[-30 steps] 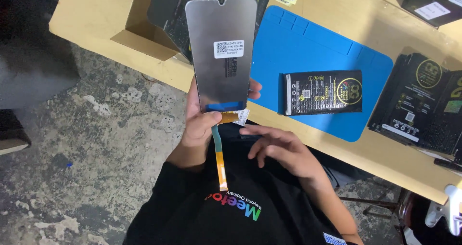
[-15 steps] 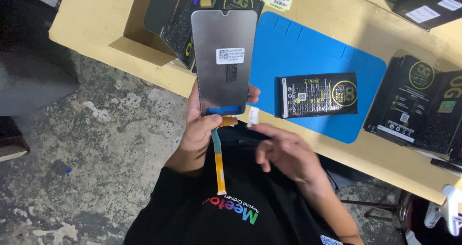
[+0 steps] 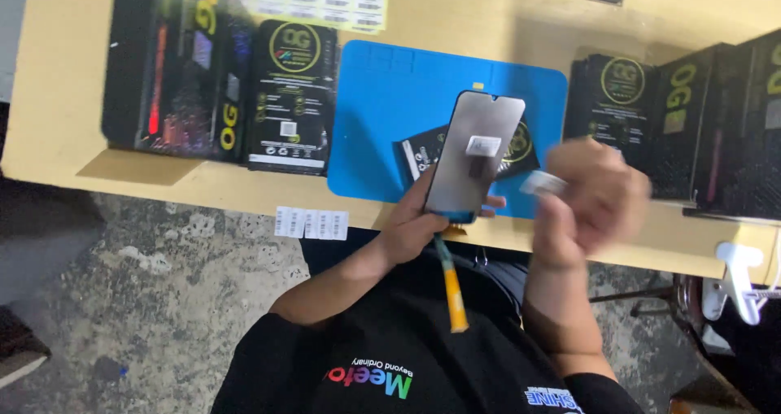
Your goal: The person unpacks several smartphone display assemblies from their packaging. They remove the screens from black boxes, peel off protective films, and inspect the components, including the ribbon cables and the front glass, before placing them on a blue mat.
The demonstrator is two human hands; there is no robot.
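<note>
Grey and shiny, a flat phone screen panel stands up in the left hand, whose fingers grip it tight near its bottom edge. The panel is above the front edge of a blue mat, which lies on a tan wooden table. An orange ribbon cable hangs down from the panel toward the person's black shirt. The right hand is blurry, just beside the panel. It pinches a small white strip at its fingertips. A black box lies left of the mat. More black boxes lie on the right.
</note>
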